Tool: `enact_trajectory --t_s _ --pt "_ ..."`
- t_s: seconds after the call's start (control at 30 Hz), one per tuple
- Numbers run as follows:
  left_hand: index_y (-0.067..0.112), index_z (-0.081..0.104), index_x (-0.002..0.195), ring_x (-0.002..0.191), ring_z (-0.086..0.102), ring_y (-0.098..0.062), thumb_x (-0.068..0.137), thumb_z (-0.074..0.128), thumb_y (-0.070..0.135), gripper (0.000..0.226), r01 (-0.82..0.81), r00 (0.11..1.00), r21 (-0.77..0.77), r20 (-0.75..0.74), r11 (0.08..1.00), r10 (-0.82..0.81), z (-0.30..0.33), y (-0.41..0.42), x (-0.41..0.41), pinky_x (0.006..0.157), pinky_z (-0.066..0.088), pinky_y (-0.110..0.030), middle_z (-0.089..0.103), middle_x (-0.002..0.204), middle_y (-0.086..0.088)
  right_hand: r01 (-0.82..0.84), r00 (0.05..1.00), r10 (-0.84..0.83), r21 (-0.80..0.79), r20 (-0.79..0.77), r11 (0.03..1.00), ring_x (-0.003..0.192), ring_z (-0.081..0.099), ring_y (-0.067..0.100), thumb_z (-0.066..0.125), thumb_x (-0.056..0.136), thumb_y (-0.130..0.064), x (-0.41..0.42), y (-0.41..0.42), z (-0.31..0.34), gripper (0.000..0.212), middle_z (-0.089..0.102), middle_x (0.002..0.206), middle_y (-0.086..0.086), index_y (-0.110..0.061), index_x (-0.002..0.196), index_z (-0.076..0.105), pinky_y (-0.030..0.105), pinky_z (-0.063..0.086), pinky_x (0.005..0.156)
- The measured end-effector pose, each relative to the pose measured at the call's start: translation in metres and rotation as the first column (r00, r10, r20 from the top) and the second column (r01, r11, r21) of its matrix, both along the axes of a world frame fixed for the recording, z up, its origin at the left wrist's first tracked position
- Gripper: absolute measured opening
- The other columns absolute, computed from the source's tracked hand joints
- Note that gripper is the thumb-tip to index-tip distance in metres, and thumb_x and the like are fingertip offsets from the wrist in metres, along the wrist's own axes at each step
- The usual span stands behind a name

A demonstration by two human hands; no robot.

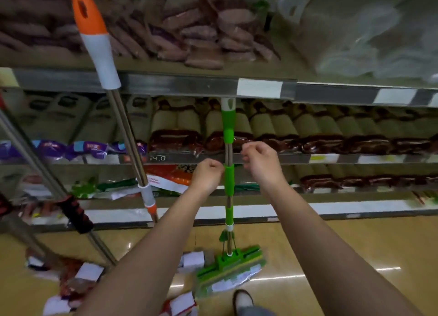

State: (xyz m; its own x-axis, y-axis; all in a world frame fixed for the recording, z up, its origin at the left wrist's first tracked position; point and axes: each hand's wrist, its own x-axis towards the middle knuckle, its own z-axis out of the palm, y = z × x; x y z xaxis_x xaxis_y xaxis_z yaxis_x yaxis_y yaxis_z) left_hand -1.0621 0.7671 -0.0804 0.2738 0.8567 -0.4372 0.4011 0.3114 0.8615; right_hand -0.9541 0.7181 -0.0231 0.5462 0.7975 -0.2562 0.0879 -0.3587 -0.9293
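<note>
So the green sponge mop (229, 180) is standing almost upright in the aisle. Its top is tucking in just under the metal shelf edge (189, 85) and its sponge head (231, 268) is sitting on the shiny floor (343, 244). The left hand (208, 174) is curling into a loose fist right up against the green sleeve on the pole. I honestly can't tell if it's pinching the sleeve or just touching it. The right hand (260, 161) is hovering just beside the bare metal part of the pole, fingers curled in, gripping nothing as far as I can see. To me this is looking like propping the mop so it stands by itself. If you're doing this, I'd be keeping both hands close on either side like that and easing off slowly while watching the top. The head is looking a bit skewed on a slick floor, so I'm guessing it could slide out. Also worth minding the orange-tipped mop (104, 61) leaning on the same shelf to the left, and the wrapped packs (192, 261) lying around the base, since one tipping pole could be knocking over the rest.
</note>
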Motion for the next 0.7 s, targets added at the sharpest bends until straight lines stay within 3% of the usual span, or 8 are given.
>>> enact_trajectory --t_s 0.1,0.17,0.23,0.27,0.4,0.53,0.63,0.7 --pt "0.01 0.059 0.112 0.099 0.058 -0.027 0.089 0.054 0.015 0.025 -0.098 0.994 0.003 -0.052 0.995 0.098 -0.023 0.02 0.026 0.082 0.045 -0.034 0.063 0.115 -0.014 -0.063 0.998 0.063 0.011 0.018 0.998 0.085 0.056 0.018 0.05 0.091 -0.019 0.021 0.041 -0.024 0.014 0.06 0.085 0.001 -0.013 0.092 0.062 0.037 0.048 0.082" --pt "0.007 0.052 0.122 0.108 0.056 -0.027 0.088 0.057 0.013 0.035 -0.155 0.987 0.003 -0.043 0.988 0.155 -0.033 0.031 0.043 0.089 0.044 -0.033 0.059 0.123 -0.012 -0.108 0.994 0.108 0.019 0.024 0.994 0.079 0.055 0.013 0.052 0.092 -0.024 0.03 0.061 -0.039 0.018 0.059 0.086 -0.002 -0.011 0.1 0.061 0.024 0.047 0.071" --pt "0.003 0.05 0.123 0.113 0.056 -0.031 0.086 0.059 0.012 0.04 -0.218 0.975 0.0 -0.041 0.976 0.218 -0.044 0.042 0.059 0.098 0.046 -0.038 0.058 0.125 -0.014 -0.145 0.989 0.145 0.012 0.044 0.989 0.075 0.054 0.011 0.054 0.092 -0.024 0.036 0.078 -0.053 0.019 0.056 0.087 -0.003 -0.01 0.104 0.057 0.017 0.044 0.063" --pt "0.002 0.05 0.122 0.111 0.058 -0.033 0.085 0.06 0.012 0.039 -0.243 0.969 -0.006 -0.04 0.97 0.243 -0.051 0.046 0.066 0.098 0.047 -0.043 0.059 0.123 -0.016 -0.164 0.984 0.163 0.003 0.066 0.987 0.079 0.056 0.015 0.055 0.091 -0.025 0.038 0.085 -0.061 0.019 0.058 0.092 0.0 -0.009 0.102 0.055 0.02 0.045 0.067" --pt "0.005 0.051 0.118 0.105 0.06 -0.034 0.088 0.054 0.012 0.032 -0.249 0.966 0.006 -0.069 0.969 0.248 -0.07 0.048 0.089 0.088 0.05 -0.041 0.063 0.114 -0.017 -0.265 0.958 0.267 -0.038 0.104 0.964 0.091 0.061 0.028 0.057 0.088 -0.037 0.042 0.105 -0.079 0.028 0.062 0.102 0.017 -0.009 0.092 0.051 0.04 0.049 0.08" --pt "0.003 0.051 0.12 0.109 0.058 -0.035 0.089 0.051 0.006 0.031 -0.307 0.947 0.111 -0.059 0.945 0.314 -0.077 0.037 0.095 0.094 0.048 -0.046 0.061 0.117 -0.019 -0.401 0.913 0.395 0.049 0.097 0.915 0.067 0.049 0.009 0.051 0.092 -0.039 0.044 0.098 -0.074 0.026 0.052 0.076 -0.001 -0.014 0.09 0.046 0.025 0.04 0.059" --pt "0.006 0.055 0.105 0.097 0.06 -0.032 0.089 0.051 0.016 0.019 -0.244 0.96 0.158 -0.099 0.957 0.261 -0.083 0.02 0.091 0.08 0.049 -0.042 0.065 0.102 -0.016 -0.438 0.895 0.416 0.146 0.162 0.887 0.063 0.047 0.003 0.047 0.094 -0.036 0.047 0.076 -0.079 0.022 0.048 0.072 -0.005 -0.015 0.092 0.043 0.015 0.037 0.056" --pt "0.006 0.055 0.103 0.095 0.06 -0.03 0.09 0.049 0.018 0.018 -0.114 0.96 0.18 -0.232 0.977 0.154 -0.091 0.007 0.089 0.07 0.042 -0.033 0.065 0.101 -0.014 -0.445 0.892 0.416 0.177 0.177 0.878 0.061 0.05 -0.004 0.044 0.095 -0.033 0.046 0.059 -0.079 0.017 0.048 0.072 -0.007 -0.016 0.093 0.042 0.01 0.037 0.054"
